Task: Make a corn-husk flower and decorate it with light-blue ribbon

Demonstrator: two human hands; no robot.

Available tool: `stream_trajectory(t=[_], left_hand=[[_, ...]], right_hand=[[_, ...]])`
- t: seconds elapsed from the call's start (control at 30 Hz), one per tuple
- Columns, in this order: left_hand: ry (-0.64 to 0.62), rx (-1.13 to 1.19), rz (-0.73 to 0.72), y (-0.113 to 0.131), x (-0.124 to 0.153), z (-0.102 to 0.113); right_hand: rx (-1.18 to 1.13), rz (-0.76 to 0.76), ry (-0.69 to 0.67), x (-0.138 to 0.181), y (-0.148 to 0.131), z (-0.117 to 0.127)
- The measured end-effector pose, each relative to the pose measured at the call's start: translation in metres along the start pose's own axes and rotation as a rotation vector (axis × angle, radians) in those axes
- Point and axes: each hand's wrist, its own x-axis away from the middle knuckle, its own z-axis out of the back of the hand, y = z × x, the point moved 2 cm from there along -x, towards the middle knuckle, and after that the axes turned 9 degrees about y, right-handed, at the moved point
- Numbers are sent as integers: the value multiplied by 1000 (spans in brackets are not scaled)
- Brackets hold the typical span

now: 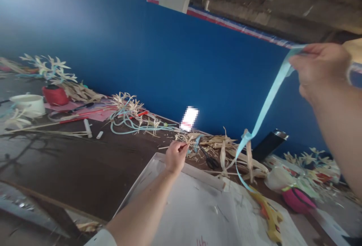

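Matt paper-like ribbon [270,97], rough husks [217,140], smooth flask [268,146] (shiny metal rim [283,134])

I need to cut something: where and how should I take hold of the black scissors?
Grip the scissors by their handles, probably from the near side: that wider end faces the white board, while the narrow end points away among dried scraps.

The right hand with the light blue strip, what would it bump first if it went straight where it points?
Probably the blue wall: nothing else shows ahead of the right hand, though how far off it stands is unclear.
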Motion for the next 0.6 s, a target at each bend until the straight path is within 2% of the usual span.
stream_trajectory(t=[0.1,0.13,0.2,0.27,0.37,0.43,0.5,0.57,0.6], left_hand=[[1,10,-7,1,0,0],[3,8,-5,1,0,0],[9,9,-5,2,0,-1],[10,12,-8,3,-1,-1],[3,10,-1,3,-1,-2],[1,4,6,3,-1,-1],[-9,-1,4,2,-1,-2],[-13,-3,-1,2,-1,-2],[-12,-3,-2,1,-1,-2]], right_hand=[[121,-67,67,19,6,-5],[173,-47,37,24,7,-8],[267,8,-117,35,8,-15],[256,49,-260,45,5,-23],[254,120,-300,57,-2,-31],[282,165,-491,65,-1,-39],[331,137,-801,77,6,-47],[368,4,-1034,91,19,-50],[377,-56,-1084,98,26,-50]])
